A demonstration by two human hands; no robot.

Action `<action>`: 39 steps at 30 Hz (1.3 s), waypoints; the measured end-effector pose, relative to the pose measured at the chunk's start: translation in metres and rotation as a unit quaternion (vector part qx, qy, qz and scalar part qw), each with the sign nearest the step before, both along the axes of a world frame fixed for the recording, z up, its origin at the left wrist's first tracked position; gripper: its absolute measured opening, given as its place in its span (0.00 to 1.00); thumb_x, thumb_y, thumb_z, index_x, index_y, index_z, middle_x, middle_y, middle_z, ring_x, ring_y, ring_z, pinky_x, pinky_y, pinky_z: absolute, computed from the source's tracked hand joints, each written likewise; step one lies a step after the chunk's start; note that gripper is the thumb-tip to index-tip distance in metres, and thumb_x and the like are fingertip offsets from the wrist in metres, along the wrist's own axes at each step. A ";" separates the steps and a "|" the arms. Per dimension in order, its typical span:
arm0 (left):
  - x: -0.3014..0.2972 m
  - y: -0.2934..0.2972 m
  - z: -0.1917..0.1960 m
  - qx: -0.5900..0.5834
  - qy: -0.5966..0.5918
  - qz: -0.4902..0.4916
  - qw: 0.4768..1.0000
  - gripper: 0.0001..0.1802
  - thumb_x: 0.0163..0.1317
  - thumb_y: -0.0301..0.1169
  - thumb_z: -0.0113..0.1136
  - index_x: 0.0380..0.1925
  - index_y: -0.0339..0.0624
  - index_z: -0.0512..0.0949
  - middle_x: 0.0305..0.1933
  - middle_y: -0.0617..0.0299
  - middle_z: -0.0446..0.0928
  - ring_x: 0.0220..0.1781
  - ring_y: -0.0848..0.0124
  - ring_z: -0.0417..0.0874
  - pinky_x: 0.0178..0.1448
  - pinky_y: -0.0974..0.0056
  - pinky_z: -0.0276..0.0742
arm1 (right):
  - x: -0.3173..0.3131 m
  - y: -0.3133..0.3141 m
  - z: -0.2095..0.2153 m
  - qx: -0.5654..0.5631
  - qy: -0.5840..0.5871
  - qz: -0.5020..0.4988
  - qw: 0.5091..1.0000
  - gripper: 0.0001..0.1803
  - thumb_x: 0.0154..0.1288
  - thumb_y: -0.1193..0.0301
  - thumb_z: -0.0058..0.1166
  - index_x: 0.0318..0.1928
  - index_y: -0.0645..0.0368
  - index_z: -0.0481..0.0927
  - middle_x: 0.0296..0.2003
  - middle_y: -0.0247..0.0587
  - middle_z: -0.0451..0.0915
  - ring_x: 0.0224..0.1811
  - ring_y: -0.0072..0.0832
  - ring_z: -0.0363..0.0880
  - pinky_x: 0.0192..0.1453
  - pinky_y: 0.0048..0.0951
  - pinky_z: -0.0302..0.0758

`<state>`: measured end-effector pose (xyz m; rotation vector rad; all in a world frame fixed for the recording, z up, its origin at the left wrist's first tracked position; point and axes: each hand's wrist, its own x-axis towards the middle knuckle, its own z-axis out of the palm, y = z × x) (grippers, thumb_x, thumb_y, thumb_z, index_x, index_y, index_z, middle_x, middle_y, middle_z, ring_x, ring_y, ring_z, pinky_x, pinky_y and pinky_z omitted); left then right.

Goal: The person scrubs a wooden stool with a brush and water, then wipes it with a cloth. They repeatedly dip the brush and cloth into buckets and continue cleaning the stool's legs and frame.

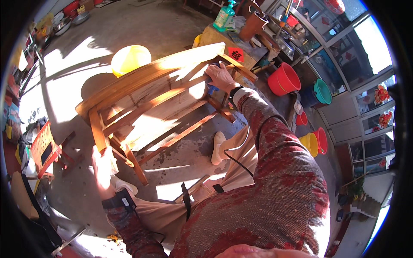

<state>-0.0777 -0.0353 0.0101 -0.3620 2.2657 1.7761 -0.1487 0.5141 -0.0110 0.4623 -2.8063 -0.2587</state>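
Note:
A brown wooden table (151, 104) is tipped on its side in front of me, with its underside, legs and rails facing my body. My left hand (102, 165) is closed around the end of a leg at the near left; bright sun washes out part of the fingers. My right hand (220, 77) reaches to the frame's far right corner, its fingers bent over a dark blue cloth-like thing (211, 89) against the wood. Most of that blue thing is hidden under the hand. Dark wet-looking patches mark the floor below the table.
Behind the table stands a yellow bucket (131, 60). A green pump bottle (224, 17) sits on a cluttered low stand at the far right. Red (284, 80), teal (322, 91) and yellow buckets (308, 144) line the right side. To the left is a small woven chair (45, 146) with a phone (47, 153).

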 end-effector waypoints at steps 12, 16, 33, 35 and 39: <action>0.000 -0.008 -0.005 0.009 -0.044 -0.002 0.999 0.18 0.66 0.32 0.55 0.52 0.35 0.69 0.30 0.59 0.75 0.26 0.74 0.78 0.30 0.68 0.75 | -0.002 0.086 -0.002 0.086 0.036 -0.165 0.982 0.16 0.57 0.71 0.57 0.46 0.55 0.74 0.57 0.37 0.72 0.69 0.34 0.61 0.67 0.47 0.56; 0.000 -0.009 -0.005 -0.005 -0.017 -0.008 1.000 0.17 0.66 0.31 0.55 0.52 0.36 0.70 0.31 0.58 0.75 0.27 0.74 0.76 0.33 0.68 0.75 | -0.006 0.070 -0.027 -0.070 0.111 -0.151 0.980 0.19 0.48 0.80 0.51 0.44 0.59 0.76 0.59 0.45 0.72 0.67 0.43 0.62 0.68 0.43 0.59; 0.002 -0.007 -0.009 -0.018 0.012 -0.006 1.000 0.13 0.64 0.32 0.56 0.46 0.38 0.71 0.30 0.61 0.72 0.21 0.69 0.78 0.24 0.66 0.74 | 0.048 0.098 0.018 -0.065 0.027 -0.113 0.991 0.06 0.50 0.78 0.51 0.31 0.56 0.77 0.38 0.39 0.75 0.48 0.42 0.70 0.54 0.39 0.66; 0.004 -0.012 -0.019 -0.015 0.024 -0.005 1.000 0.14 0.65 0.32 0.56 0.47 0.38 0.71 0.31 0.60 0.73 0.21 0.68 0.78 0.23 0.65 0.74 | 0.060 0.107 0.016 -0.075 0.056 -0.091 0.991 0.04 0.50 0.76 0.52 0.29 0.57 0.77 0.38 0.40 0.76 0.47 0.43 0.71 0.52 0.41 0.67; 0.007 -0.015 -0.029 -0.094 0.025 0.006 0.995 0.15 0.65 0.32 0.56 0.48 0.38 0.71 0.31 0.59 0.74 0.20 0.67 0.79 0.23 0.65 0.76 | 0.086 0.107 0.024 -0.244 0.124 -0.142 0.951 0.03 0.50 0.74 0.54 0.28 0.58 0.79 0.32 0.44 0.80 0.41 0.47 0.76 0.44 0.43 0.72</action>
